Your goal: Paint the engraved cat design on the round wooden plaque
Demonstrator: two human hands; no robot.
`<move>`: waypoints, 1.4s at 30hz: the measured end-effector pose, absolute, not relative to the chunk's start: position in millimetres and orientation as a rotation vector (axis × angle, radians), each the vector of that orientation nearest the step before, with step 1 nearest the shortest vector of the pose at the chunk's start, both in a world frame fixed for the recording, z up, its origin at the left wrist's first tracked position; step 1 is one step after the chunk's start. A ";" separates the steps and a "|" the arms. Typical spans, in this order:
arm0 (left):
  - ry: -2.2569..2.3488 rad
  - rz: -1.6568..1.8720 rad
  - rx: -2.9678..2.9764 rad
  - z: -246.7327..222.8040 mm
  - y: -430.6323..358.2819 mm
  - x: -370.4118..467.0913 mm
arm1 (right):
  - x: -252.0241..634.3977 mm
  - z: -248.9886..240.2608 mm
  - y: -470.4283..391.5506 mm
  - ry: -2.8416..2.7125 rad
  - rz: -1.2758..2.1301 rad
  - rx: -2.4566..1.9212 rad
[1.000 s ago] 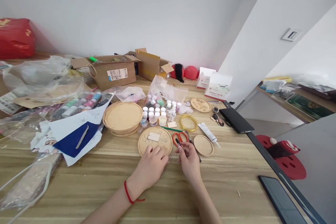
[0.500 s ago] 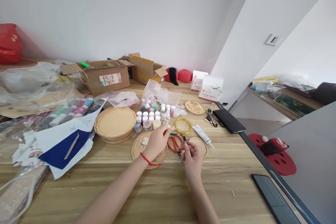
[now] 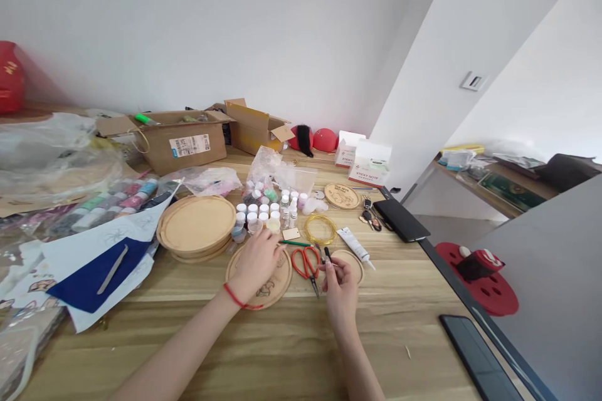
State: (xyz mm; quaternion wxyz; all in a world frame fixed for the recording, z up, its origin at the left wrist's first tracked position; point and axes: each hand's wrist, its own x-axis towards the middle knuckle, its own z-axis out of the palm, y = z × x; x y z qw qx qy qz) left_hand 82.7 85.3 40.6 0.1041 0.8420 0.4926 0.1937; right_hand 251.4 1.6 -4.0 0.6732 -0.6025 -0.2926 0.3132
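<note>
My left hand (image 3: 258, 261), a red cord round its wrist, is bent over the far part of a round wooden board (image 3: 268, 296) with a dark printed drawing. Its fingertips are hidden, so what they touch does not show. Closed in the fingers of my right hand (image 3: 341, 288) is a slim black-tipped tool (image 3: 328, 253), its kind unclear. Between the hands lie red-handled scissors (image 3: 306, 262), blades toward me. A green stick (image 3: 296, 243) and a pale wooden tag (image 3: 291, 235) lie beyond them. A smaller round wooden piece (image 3: 356, 262) is partly behind my right hand.
White-capped jars (image 3: 253, 208) stand beyond my left hand, beside stacked wooden boards (image 3: 196, 220). Yellow wire (image 3: 320, 229) and a white tube (image 3: 353, 243) lie farther right. Tweezers (image 3: 113, 269) rest on blue cloth (image 3: 89, 285). Cardboard boxes (image 3: 183, 145) line the wall. A phone (image 3: 477, 354) lies front right.
My left hand has moved left and down from near the yellow wire to over the printed board. My right hand stays closed on the black-tipped tool. The view has shifted slightly.
</note>
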 end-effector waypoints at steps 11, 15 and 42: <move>1.940 0.339 2.293 13.8 71.2 35.5 | 249.3 -7.0 1.7 -0.689 0.801 -1.347; 1.856 0.512 2.256 16.2 76.1 34.1 | 250.3 -8.3 2.4 -0.691 0.813 -1.347; 1.501 1.189 2.085 5.4 28.4 13.7 | 257.3 -30.4 -2.7 -1.340 0.244 -1.734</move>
